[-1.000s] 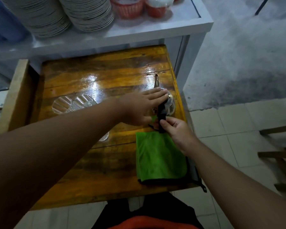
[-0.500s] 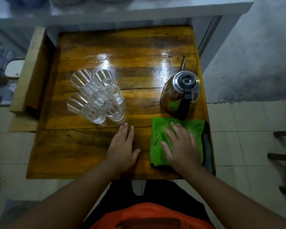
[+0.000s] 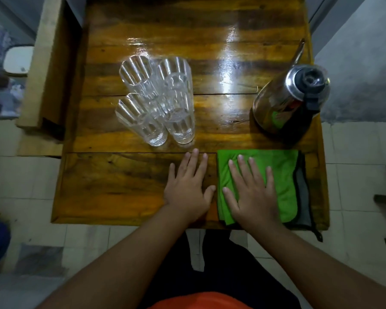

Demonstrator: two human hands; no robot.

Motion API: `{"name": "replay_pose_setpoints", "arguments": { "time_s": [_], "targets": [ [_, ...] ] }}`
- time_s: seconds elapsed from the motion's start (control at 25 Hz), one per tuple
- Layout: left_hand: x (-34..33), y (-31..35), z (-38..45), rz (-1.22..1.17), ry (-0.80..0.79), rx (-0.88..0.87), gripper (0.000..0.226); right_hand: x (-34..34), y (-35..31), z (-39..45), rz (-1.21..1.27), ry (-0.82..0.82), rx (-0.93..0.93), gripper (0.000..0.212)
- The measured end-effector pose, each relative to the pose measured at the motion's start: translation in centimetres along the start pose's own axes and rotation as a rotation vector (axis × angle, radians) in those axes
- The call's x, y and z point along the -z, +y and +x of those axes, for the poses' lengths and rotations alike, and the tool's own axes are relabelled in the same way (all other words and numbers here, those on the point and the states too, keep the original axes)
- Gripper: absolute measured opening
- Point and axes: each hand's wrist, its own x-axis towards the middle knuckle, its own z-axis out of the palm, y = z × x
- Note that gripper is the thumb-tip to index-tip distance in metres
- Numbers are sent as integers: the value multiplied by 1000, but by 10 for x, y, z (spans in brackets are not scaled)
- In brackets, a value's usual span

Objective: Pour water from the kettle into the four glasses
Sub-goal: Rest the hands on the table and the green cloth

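A shiny steel kettle (image 3: 288, 103) with a black lid and handle and a thin spout pointing away stands at the right edge of the wooden table (image 3: 143, 192). Several clear ribbed glasses (image 3: 158, 101) stand clustered together left of centre; they look empty. My left hand (image 3: 188, 188) lies flat on the bare wood near the front edge, fingers spread, holding nothing. My right hand (image 3: 252, 192) lies flat and open on a folded green cloth (image 3: 283, 175) just in front of the kettle.
A grey cloth (image 3: 303, 192) peeks out under the green one at the table's front right corner. A pale wooden rail (image 3: 38, 70) runs along the table's left side. Tiled floor surrounds the table.
Both hands let go of the kettle's lid and handle and came back to rest flat near the front edge. The view dropped to look straight down on the table.
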Motion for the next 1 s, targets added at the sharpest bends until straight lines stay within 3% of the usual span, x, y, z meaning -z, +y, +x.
{"name": "replay_pose_setpoints", "arguments": {
  "time_s": [0.32, 0.56, 0.84, 1.0],
  "targets": [
    [-3, -4, 1, 10, 33, -25, 72, 9, -25, 40, 49, 37, -168, 67],
    [-17, -16, -6, 63, 207, 3, 73, 5, -18, 27, -19, 52, -111, 67],
    [-20, -40, -14, 59, 132, 135, 81, 4, -23, 18, -21, 2, -133, 68],
    [-23, -40, -12, 80, 156, 113, 83, 4, -31, 37, -6, 17, -156, 67]
  ]
}}
